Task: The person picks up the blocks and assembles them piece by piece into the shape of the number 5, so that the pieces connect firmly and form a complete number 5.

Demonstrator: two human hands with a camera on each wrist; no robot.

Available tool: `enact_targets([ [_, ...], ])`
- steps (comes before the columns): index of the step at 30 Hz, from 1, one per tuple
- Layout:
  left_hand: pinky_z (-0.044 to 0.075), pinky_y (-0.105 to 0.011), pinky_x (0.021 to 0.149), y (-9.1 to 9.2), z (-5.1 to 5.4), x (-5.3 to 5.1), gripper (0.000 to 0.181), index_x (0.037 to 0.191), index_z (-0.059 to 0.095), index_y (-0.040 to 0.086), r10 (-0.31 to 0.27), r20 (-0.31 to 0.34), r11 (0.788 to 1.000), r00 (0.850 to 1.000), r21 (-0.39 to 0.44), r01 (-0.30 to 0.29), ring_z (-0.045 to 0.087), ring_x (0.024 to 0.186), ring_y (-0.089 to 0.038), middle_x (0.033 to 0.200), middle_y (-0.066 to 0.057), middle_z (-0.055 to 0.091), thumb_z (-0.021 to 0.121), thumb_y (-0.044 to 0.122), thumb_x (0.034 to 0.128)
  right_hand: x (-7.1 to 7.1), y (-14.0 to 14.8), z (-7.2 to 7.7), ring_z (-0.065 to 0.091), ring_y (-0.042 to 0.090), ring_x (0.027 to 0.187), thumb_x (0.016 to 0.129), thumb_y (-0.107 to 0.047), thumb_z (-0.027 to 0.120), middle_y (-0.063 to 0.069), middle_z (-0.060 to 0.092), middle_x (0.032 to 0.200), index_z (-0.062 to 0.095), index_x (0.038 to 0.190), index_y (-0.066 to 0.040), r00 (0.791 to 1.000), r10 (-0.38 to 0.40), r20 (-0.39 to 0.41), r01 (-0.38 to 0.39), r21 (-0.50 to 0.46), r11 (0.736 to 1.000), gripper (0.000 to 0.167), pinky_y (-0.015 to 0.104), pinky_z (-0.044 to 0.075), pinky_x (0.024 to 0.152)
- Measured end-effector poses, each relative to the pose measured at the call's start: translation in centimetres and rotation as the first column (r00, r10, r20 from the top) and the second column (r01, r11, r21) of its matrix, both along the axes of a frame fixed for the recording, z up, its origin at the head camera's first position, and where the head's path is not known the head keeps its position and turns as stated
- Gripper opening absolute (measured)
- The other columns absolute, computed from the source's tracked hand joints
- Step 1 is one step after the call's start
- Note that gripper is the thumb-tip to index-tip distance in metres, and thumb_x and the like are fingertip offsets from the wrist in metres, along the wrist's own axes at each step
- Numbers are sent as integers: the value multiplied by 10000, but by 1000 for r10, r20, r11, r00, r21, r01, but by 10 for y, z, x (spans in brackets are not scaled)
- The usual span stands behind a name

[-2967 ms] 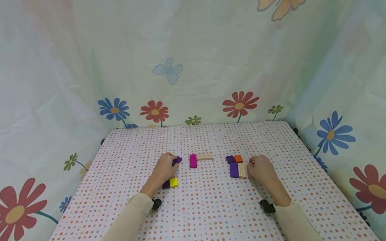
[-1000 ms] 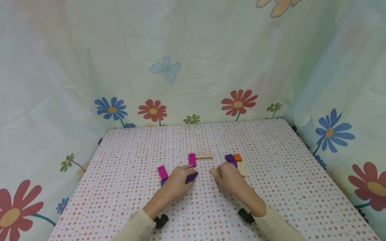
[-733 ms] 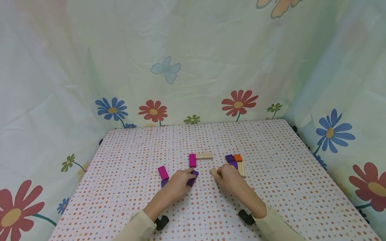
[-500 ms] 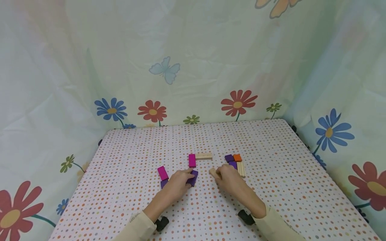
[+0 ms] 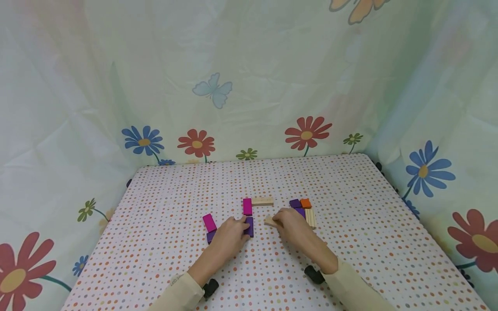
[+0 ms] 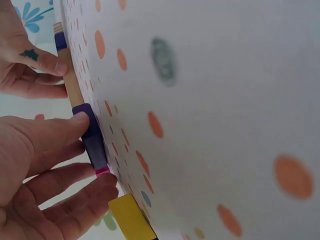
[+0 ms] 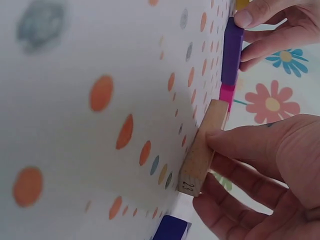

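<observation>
In the head view a purple block [image 5: 249,227] lies just below an upright-running pink block [image 5: 247,207], and the left hand [image 5: 227,239] pinches it. The left wrist view shows the left thumb on that purple block [image 6: 92,135]. To its right the right hand [image 5: 294,229] holds a plain wooden block [image 5: 271,222] at a slant. In the right wrist view the thumb and fingers grip this wooden block [image 7: 203,150], marked with a number on its end. Another wooden block [image 5: 262,201] extends right from the pink block's top.
Right of centre lie purple blocks [image 5: 295,203], an orange block [image 5: 306,203] and light wooden ones [image 5: 310,218]. A second pink block [image 5: 209,223] and a purple one [image 5: 211,236] are at the left; a yellow block [image 6: 131,217] shows in the left wrist view. Dotted cloth [image 5: 175,185] covers the table.
Both hands have come inward with a purple and a wooden block. Most recently the purple block has turned in line with the pink one, and the wooden block has shifted left and tilted flatter.
</observation>
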State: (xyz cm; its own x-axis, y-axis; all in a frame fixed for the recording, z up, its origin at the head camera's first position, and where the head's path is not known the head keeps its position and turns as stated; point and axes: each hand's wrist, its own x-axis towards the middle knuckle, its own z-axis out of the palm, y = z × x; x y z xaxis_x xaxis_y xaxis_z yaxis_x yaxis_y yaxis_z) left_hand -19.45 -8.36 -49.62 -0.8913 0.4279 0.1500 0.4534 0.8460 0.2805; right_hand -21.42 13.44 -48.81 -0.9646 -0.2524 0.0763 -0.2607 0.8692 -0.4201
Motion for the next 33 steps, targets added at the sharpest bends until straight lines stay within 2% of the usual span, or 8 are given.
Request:
enact_targets([
  [4,626,-408,979,1,1,-2,330,1231,786,31,11,-9,999,1000,-38,-12,736,1122,-306,1419,-184,691,800,210,954,-2,-1,-3,729,235,968,927,-28,793,56,797,977,842,1006,-46,997,42,-61,-42,-2,999,94,403,633,875],
  [11,630,-413,971,1,-2,-5,300,1226,787,22,14,-2,1000,1000,-24,-14,738,1130,-306,1418,-190,690,780,176,968,-6,-4,-6,744,259,1001,933,-28,785,75,809,1004,840,1001,-42,989,96,-116,-98,-12,995,89,441,619,966],
  [15,631,-412,972,1,-2,-6,306,1237,784,27,27,0,1000,1000,-16,-27,736,1138,-304,1434,-184,682,777,182,973,-8,-7,-6,744,281,1025,929,-24,783,89,814,1030,839,1009,-34,982,126,-137,-129,-15,991,98,457,616,969],
  [33,644,-410,939,1,-5,-8,329,1259,771,14,24,-3,1000,1000,2,-24,736,1127,-326,1445,-199,670,776,180,975,-13,-10,-11,727,275,1086,946,-4,757,83,811,1104,840,1067,-40,956,268,-117,-272,-20,962,151,432,621,966],
])
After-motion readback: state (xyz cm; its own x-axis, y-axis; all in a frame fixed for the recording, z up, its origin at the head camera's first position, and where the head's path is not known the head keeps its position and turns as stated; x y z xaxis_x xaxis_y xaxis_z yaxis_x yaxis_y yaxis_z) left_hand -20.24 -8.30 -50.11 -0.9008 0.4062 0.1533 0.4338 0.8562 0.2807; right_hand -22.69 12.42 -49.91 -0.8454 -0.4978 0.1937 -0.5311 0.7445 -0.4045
